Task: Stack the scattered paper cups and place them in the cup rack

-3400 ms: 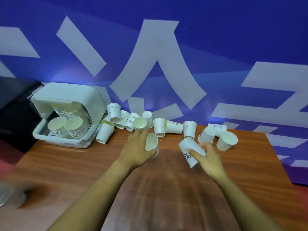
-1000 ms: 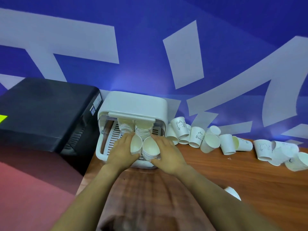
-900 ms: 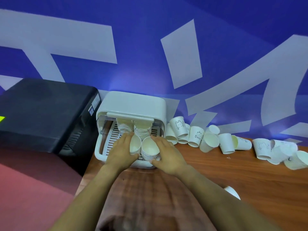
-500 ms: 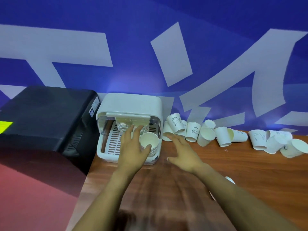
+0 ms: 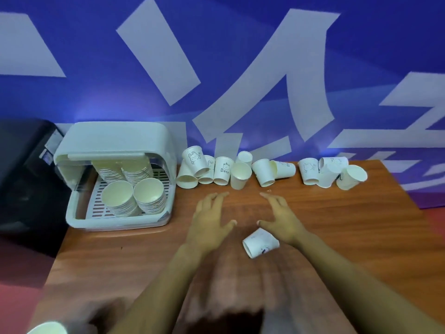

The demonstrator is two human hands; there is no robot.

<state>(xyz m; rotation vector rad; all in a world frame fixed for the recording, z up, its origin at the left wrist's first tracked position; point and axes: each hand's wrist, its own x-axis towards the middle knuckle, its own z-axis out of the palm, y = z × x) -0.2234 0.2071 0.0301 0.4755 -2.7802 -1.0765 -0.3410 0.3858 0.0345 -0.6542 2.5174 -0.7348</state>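
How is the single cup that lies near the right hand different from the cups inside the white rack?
The lone cup lies on its side on the table, by itself; the racked cups are nested in two stacks inside the cup rack.
The lone cup shows a printed outer wall; the racked cups mostly show open mouths and plain insides.
Both are white paper cups, and neither hand touches them.
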